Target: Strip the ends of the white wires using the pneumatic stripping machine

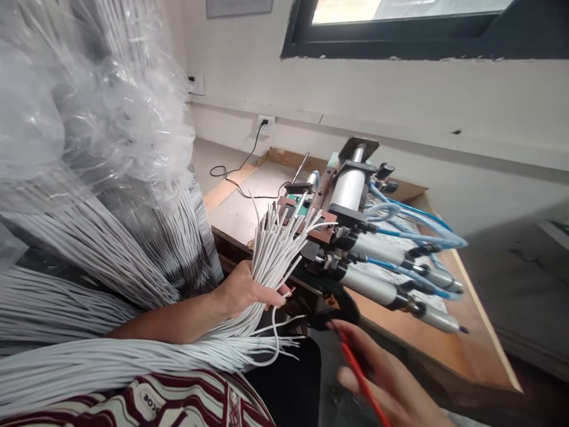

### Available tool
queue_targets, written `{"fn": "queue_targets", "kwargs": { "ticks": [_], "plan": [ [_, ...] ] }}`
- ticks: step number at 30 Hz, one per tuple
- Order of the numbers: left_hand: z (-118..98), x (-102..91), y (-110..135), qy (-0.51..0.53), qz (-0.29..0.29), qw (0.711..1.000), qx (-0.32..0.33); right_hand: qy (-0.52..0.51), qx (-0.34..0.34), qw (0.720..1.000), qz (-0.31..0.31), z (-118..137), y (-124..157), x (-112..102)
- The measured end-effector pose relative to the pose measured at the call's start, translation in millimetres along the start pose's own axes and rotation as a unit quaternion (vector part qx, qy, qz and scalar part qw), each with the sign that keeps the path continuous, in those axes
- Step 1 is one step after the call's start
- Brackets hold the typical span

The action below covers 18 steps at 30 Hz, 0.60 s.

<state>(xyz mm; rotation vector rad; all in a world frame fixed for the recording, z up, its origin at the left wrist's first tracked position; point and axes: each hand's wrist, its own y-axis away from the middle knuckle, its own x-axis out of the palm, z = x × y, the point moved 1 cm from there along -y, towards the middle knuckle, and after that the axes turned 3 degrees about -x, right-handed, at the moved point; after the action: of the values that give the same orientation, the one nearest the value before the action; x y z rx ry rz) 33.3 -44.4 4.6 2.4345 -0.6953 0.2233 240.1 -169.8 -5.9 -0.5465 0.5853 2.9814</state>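
My left hand (249,290) is wrapped round a thick bundle of white-grey wires (278,237), whose loose ends fan upward in front of the machine. One wire (276,332) bends out of the bundle below my thumb and curls down. At the lower right, my right hand (377,370) is closed on red-handled pliers (355,365); their dark tip points toward the wires and is blurred, so I cannot tell whether the jaws are apart. Another bunch of wires (186,356) lies across my lap, under my left forearm, with its ends near my knee.
A pneumatic machine (351,187) with silver cylinders and blue air hoses (427,234) stands on a wooden-edged bench (482,320). Plastic-wrapped wire bundles (102,136) crowd the left side. A black cable (249,157) runs from a wall socket to the bench.
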Motion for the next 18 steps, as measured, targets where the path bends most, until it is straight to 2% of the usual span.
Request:
{"fn": "queue_targets", "kwargs": {
  "ticks": [1,3,7,11,14,16,18],
  "plan": [
    [0.2,2.2,1.8,-0.002,0.005,1.0,-0.001,-0.023,-0.008,0.998,0.059,11.4,-2.5,8.5],
    [0.4,5.2,5.3,-0.002,0.012,1.0,0.0,-0.048,-0.034,0.991,0.124,31.1,-10.8,17.8],
    [1.0,5.3,7.6,0.012,0.011,1.0,0.0,-0.048,-0.057,0.984,0.163,49.1,-25.0,22.3],
    [2.1,1.9,4.6,0.008,0.013,1.0,-0.001,-0.046,-0.054,0.985,0.154,45.9,-31.0,28.0],
    [2.2,-0.3,3.1,0.002,0.018,1.0,-0.006,-0.031,-0.058,0.99,0.126,36.8,-33.9,31.2],
    [1.4,-1.9,2.4,0.001,0.016,1.0,-0.007,0.006,-0.051,0.995,0.091,25.6,-35.5,26.2],
    [0.3,-3.9,1.2,0.009,0.008,1.0,-0.008,0.078,-0.017,0.996,0.042,7.7,-36.9,11.4]
  ]
}}
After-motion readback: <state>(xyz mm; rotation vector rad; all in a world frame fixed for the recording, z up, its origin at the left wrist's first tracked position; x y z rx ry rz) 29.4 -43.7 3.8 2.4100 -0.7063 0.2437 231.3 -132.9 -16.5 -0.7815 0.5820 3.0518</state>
